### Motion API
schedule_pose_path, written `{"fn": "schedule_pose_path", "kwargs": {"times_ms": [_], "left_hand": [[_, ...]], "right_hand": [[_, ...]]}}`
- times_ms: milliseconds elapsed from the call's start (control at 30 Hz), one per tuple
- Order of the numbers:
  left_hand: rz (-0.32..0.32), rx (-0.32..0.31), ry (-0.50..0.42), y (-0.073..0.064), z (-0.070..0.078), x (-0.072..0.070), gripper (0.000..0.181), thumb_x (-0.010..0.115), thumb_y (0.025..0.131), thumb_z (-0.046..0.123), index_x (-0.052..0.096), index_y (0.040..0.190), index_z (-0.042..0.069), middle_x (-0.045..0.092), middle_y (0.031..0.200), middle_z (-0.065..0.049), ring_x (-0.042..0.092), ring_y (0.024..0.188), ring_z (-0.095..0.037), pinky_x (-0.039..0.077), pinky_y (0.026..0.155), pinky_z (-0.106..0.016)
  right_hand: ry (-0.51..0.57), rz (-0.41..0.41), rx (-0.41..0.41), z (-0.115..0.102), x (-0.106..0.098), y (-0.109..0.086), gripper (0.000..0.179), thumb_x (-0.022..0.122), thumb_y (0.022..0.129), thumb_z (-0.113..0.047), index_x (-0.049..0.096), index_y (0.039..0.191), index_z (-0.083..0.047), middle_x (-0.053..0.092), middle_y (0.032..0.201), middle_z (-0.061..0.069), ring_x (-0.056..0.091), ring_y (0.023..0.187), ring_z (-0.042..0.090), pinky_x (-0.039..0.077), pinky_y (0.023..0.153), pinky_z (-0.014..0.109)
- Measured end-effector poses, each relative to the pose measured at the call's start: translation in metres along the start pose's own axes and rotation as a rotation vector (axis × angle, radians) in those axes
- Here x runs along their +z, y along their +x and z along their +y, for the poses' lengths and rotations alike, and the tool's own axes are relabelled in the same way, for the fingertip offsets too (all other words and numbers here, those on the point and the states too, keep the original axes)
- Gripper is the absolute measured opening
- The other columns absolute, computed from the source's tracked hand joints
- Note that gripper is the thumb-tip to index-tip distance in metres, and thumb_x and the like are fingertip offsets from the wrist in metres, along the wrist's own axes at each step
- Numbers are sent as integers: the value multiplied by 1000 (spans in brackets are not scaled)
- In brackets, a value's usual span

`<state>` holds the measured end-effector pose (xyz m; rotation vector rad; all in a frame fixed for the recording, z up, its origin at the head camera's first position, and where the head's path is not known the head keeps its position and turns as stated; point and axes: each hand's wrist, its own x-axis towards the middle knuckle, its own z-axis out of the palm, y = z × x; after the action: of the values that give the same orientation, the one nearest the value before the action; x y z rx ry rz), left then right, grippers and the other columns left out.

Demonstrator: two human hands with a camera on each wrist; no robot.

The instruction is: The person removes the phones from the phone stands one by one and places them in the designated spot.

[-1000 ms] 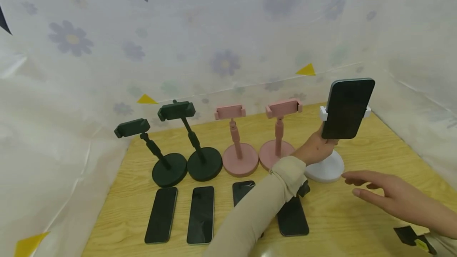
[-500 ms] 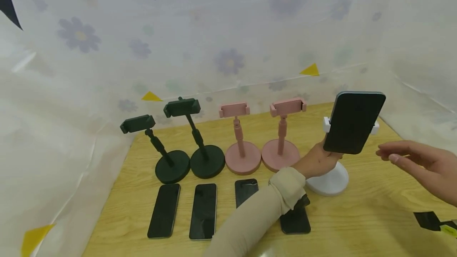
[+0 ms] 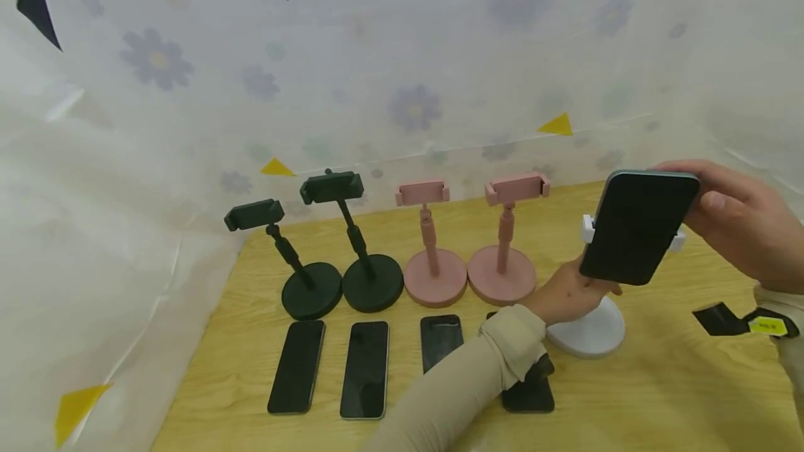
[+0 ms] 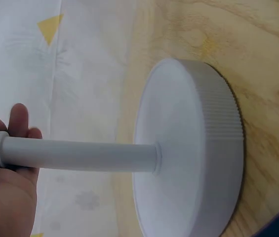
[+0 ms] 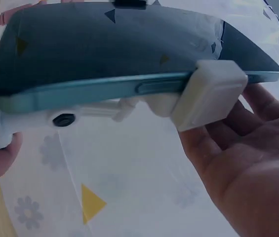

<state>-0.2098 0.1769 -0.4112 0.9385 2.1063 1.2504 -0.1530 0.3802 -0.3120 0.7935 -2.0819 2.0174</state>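
Note:
A white phone stand (image 3: 590,335) stands at the right of the table, with a dark-screened phone (image 3: 641,229) held in its clamp (image 5: 213,94). The phone leans back, and its blue-green edge shows in the right wrist view. My left hand (image 3: 568,291) grips the stand's pole just below the phone; in the left wrist view the fingers (image 4: 18,118) come round behind the white pole (image 4: 80,155). My right hand (image 3: 747,222) is at the phone's upper right, its fingers reaching behind the phone and partly hidden by it. The thumb lies beside the phone's edge.
To the left stand two dark green phone stands (image 3: 312,291) and two pink ones (image 3: 435,277), their clamps holding nothing. Several phones (image 3: 296,368) lie in a row in front of them on the wooden table (image 3: 232,396). My left sleeve (image 3: 446,389) covers part of that row.
My right hand has moved up and in from the right to behind the phone. The phone has tilted further back in the clamp. My left hand keeps its grip on the pole.

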Motion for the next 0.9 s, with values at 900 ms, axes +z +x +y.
{"fn": "schedule_pose_path", "kwargs": {"times_ms": [900], "left_hand": [[45, 23, 76, 1, -8, 4, 44, 44, 106, 39, 45, 147, 27, 54, 144, 11, 51, 125, 4, 43, 97, -13]], "right_hand": [[206, -482, -51, -15, 17, 60, 40, 27, 102, 9, 36, 142, 12, 56, 136, 19, 59, 126, 27, 53, 99, 36]]}}
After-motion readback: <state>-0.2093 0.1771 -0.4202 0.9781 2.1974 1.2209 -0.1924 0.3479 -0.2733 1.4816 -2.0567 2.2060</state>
